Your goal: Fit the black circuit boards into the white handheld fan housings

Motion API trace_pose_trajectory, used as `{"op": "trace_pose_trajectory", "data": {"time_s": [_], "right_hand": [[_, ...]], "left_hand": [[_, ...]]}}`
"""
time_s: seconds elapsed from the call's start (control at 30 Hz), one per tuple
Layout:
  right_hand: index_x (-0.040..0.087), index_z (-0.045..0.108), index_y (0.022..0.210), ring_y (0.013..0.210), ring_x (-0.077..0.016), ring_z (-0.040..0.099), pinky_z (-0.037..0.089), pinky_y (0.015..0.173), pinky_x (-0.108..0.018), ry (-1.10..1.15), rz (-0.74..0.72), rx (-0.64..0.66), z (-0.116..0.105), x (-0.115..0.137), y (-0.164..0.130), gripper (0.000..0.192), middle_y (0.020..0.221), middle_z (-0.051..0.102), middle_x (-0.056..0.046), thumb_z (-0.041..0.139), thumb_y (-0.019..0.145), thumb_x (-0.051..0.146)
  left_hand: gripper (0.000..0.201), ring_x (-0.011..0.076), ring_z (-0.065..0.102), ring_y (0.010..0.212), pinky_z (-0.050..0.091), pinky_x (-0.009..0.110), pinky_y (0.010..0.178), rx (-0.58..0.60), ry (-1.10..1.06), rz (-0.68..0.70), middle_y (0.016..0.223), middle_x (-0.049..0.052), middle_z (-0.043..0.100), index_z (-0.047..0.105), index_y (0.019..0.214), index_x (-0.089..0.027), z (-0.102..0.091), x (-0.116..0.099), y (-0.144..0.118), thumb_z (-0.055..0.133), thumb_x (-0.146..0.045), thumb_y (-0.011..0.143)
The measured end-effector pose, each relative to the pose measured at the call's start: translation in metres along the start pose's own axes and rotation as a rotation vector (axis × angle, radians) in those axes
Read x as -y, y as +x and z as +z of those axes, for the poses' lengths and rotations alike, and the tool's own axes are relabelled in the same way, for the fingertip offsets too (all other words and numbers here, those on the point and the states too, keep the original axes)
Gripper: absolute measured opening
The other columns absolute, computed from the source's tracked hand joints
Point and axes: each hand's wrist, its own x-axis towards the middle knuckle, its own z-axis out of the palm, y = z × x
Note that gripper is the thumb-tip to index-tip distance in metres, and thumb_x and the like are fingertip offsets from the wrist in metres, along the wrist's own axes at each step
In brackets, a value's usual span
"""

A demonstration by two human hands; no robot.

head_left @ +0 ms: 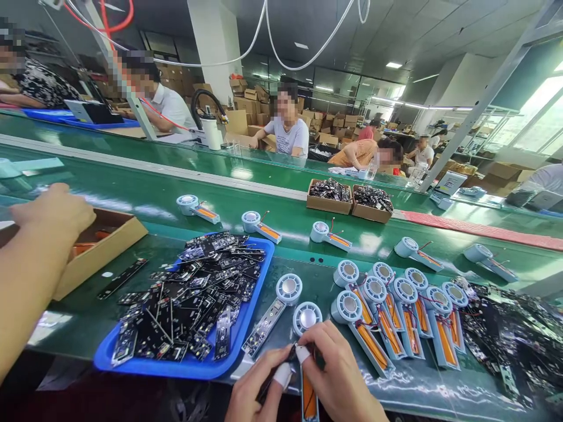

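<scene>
Near the front edge of the bench, my left hand [259, 387] pinches a dark strip, seemingly a circuit board [265, 390], mostly covered by fingers. My right hand [338, 375] has its fingertips closed against the same spot; what they pinch is too small to make out. Directly under both hands lies a light blue handheld fan [307, 318], its handle open with an orange battery [310, 404] inside. White covers wrap some fingertips. Beside it rests another fan [289, 288] with a board fitted along its handle.
A blue tray [233, 366] heaped with black circuit boards [197, 299] stands left. Several open fans [407, 290] lie right, beside a pile of boards [514, 334]. More fans sit on the green conveyor [281, 202]. A co-worker's arm [48, 246] reaches over a cardboard box [105, 246].
</scene>
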Motion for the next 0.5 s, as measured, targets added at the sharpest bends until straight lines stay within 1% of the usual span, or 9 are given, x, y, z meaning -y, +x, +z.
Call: {"op": "trace_pose_trajectory", "data": {"time_s": [0.07, 0.13, 0.23, 0.27, 0.33, 0.43, 0.5], "right_hand": [[0.022, 0.059, 0.093, 0.080, -0.0169, 0.061, 0.046, 0.070, -0.024, 0.023, 0.029, 0.052, -0.006, 0.001, 0.001, 0.030, 0.086, 0.065, 0.000, 0.060, 0.081, -0.005], [0.022, 0.061, 0.095, 0.083, -0.0170, 0.062, 0.047, 0.074, -0.024, 0.055, 0.036, 0.077, -0.010, 0.001, 0.003, 0.029, 0.090, 0.066, -0.001, 0.061, 0.083, -0.004], [0.022, 0.063, 0.094, 0.083, -0.0166, 0.062, 0.048, 0.073, -0.024, 0.110, 0.035, 0.039, -0.011, 0.001, 0.003, 0.025, 0.089, 0.066, -0.002, 0.060, 0.086, -0.002], [0.022, 0.063, 0.094, 0.083, -0.0164, 0.062, 0.048, 0.073, -0.024, 0.133, 0.030, 0.017, -0.011, 0.001, 0.002, 0.025, 0.089, 0.066, -0.002, 0.059, 0.087, -0.002], [0.021, 0.063, 0.095, 0.085, -0.0161, 0.063, 0.049, 0.074, -0.023, 0.183, 0.019, -0.027, -0.009, 0.000, 0.001, 0.023, 0.090, 0.067, -0.002, 0.058, 0.088, 0.000], [0.022, 0.063, 0.096, 0.085, -0.0158, 0.063, 0.051, 0.075, -0.024, 0.214, 0.002, -0.096, -0.006, 0.000, 0.001, 0.021, 0.091, 0.068, -0.002, 0.057, 0.090, 0.003], [0.022, 0.064, 0.095, 0.083, -0.0160, 0.063, 0.051, 0.074, -0.024, 0.206, -0.014, -0.118, -0.005, 0.001, 0.001, 0.021, 0.090, 0.068, -0.002, 0.057, 0.090, 0.003]], "left_hand": [[0.028, 0.0227, 0.078, 0.094, 0.062, 0.027, 0.085, 0.017, -0.078, -0.089, 0.112, 0.008, 0.080, 0.078, 0.110, -0.024, 0.000, 0.002, 0.000, 0.058, -0.033, 0.093], [0.030, 0.0225, 0.078, 0.086, 0.064, 0.028, 0.077, 0.029, -0.174, -0.196, 0.108, 0.009, 0.080, 0.077, 0.110, -0.022, 0.000, 0.001, 0.000, 0.059, -0.038, 0.092], [0.033, 0.0209, 0.074, 0.072, 0.064, 0.029, 0.069, 0.035, -0.311, -0.325, 0.089, 0.007, 0.078, 0.074, 0.111, -0.018, 0.001, -0.007, 0.003, 0.060, -0.041, 0.091], [0.032, 0.0207, 0.073, 0.071, 0.064, 0.029, 0.069, 0.033, -0.344, -0.353, 0.083, 0.006, 0.077, 0.073, 0.110, -0.018, 0.001, -0.010, 0.004, 0.061, -0.040, 0.090], [0.031, 0.0200, 0.072, 0.070, 0.063, 0.028, 0.070, 0.009, -0.390, -0.399, 0.078, 0.004, 0.075, 0.072, 0.109, -0.017, 0.002, -0.018, 0.006, 0.063, -0.039, 0.089], [0.031, 0.0194, 0.071, 0.071, 0.062, 0.028, 0.071, -0.010, -0.420, -0.432, 0.078, 0.003, 0.075, 0.071, 0.109, -0.018, 0.002, -0.023, 0.006, 0.064, -0.039, 0.087], [0.032, 0.0198, 0.071, 0.071, 0.062, 0.029, 0.072, 0.008, -0.416, -0.438, 0.078, 0.003, 0.075, 0.071, 0.110, -0.018, 0.002, -0.023, 0.005, 0.065, -0.040, 0.086]]}}
